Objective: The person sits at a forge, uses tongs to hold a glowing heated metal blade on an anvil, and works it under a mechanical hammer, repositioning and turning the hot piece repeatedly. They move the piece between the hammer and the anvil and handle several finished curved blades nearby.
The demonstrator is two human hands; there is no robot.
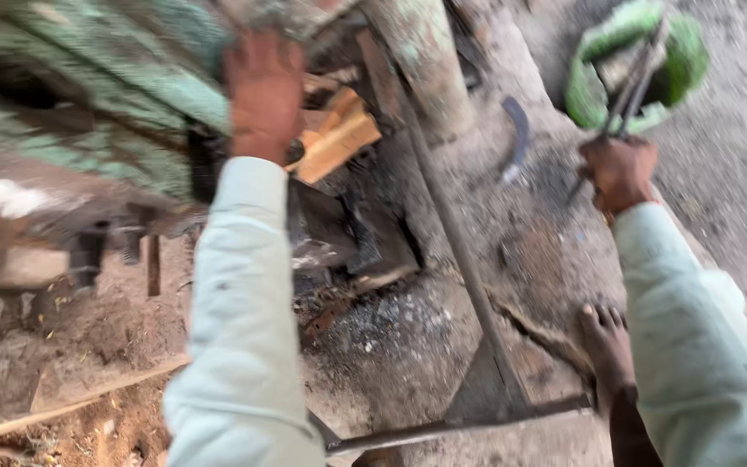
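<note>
Bare earth floor (719, 190), grey with ash and dust, fills this workshop corner, and a dark patch of soot and cinders (382, 329) spreads at the middle of it. Over the top left hangs a worn green-painted machine body (88, 95), blurred by the head's motion.

From where I stand, the person's left hand (263, 91) reaches up and forward, its back towards the camera, pressed flat against the underside of that green body. Its fingers are hidden against the machine, so I cannot tell whether it grips anything or only leans. Just beside it, to the right and a little lower, sits a pale wooden block (339, 138).

The right hand (620, 173) is clenched around a pair of thin metal rods (628, 95). Their long axis runs up and slightly rightward from the fist, and their far ends lie across a green ring-shaped object (676, 60) on the floor, straight ahead of that hand. The right hand is clearly the nearer of the 2 to it; the left is well apart.

A long iron bar (451, 233) slants down the middle between both arms to a flat metal base (486, 393). A bare foot (607, 346) rests just beside that base.
</note>
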